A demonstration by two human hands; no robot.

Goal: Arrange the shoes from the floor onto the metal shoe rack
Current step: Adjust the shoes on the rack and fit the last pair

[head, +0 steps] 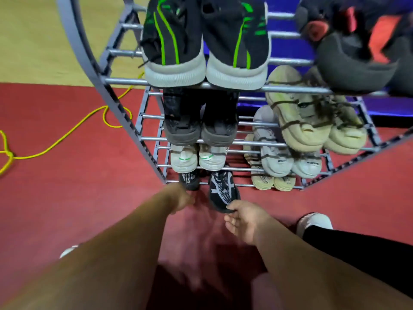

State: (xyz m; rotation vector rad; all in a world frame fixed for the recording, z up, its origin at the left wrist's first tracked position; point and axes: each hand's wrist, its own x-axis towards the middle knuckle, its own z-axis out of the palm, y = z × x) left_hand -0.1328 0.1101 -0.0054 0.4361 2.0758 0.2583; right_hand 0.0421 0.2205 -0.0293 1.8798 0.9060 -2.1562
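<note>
The grey metal shoe rack [223, 143] stands ahead on the red floor, with pairs of shoes on every tier. On the lowest tier at the left sits a black shoe with white lettering [189, 179], heel toward me. My left hand [180, 198] is at that heel; it is blurred and its fingers are hidden behind it. Beside it, a black and grey knit shoe [223, 190] sticks out over the front bar. My right hand [242, 220] pinches its heel rim between thumb and fingers.
Black shoes with green stripes [205, 41] overhang the top tier close to my head. Beige shoes [273, 181] fill the lowest tier's right side. A yellow cable [67, 135] loops across the floor at the left. My white-shod foot [315, 221] stands at the right.
</note>
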